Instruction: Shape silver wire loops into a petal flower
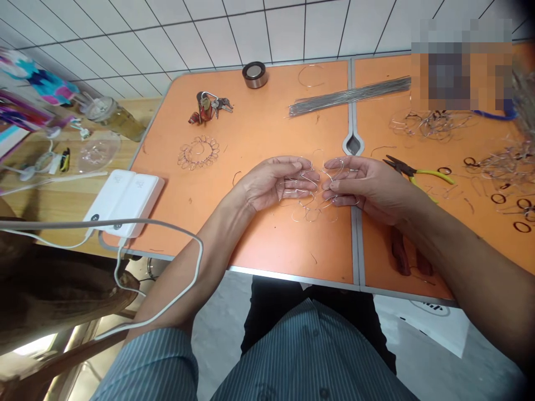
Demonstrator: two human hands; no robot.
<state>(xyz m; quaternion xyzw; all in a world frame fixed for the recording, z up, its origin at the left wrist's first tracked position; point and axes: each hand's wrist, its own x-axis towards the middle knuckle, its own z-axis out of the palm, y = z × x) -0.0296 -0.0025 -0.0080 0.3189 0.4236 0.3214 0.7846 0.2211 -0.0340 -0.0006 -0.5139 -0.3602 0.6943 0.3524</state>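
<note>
The left forearm (203,245), bare, slanted up and inward from the lower left, its wrist (251,195) turned so that the inner side showed. At the left grip (307,175), the thumb (286,169) lay close along the forefinger, while the other fingers stretched toward the right, slightly parted and loosely curved. The right forearm (455,239), also bare, angled in from the lower right. The right grip (330,181) had its thumb extended leftward, the fingers bent around in a light pinch. Both sets of fingertips faced each other, near but apart.
</note>
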